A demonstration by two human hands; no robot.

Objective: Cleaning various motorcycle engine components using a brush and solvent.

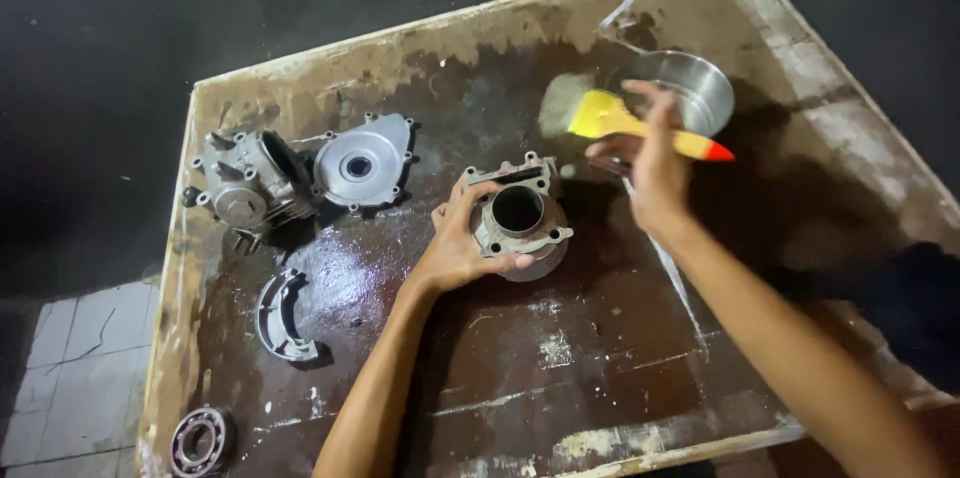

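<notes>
Grey cast-metal engine cylinder [518, 220] with round bore, upright at centre of the wet, stained brown wooden tabletop [600, 368].
Left hand [455, 248] fingers clasp its left side and lower rim. Right hand [655, 163], just right and above, fingers clenched on a yellow-handled, red-tipped paintbrush [610, 118], bristles up-left. Round steel bowl [690, 88] behind; finned grey crankcase [245, 183], round cover plate [362, 163], curved brake shoe [280, 318], ball bearing [200, 438] to the left.

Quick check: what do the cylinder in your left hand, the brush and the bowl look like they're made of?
The cylinder in the left hand looks like cast aluminium: dull grey, matte, with fins and a smooth dark bore. The brush in the right hand has a glossy yellow handle with a red tip, plastic or painted wood, and pale bristles. The bowl looks like thin polished steel, bright and reflective.
</notes>
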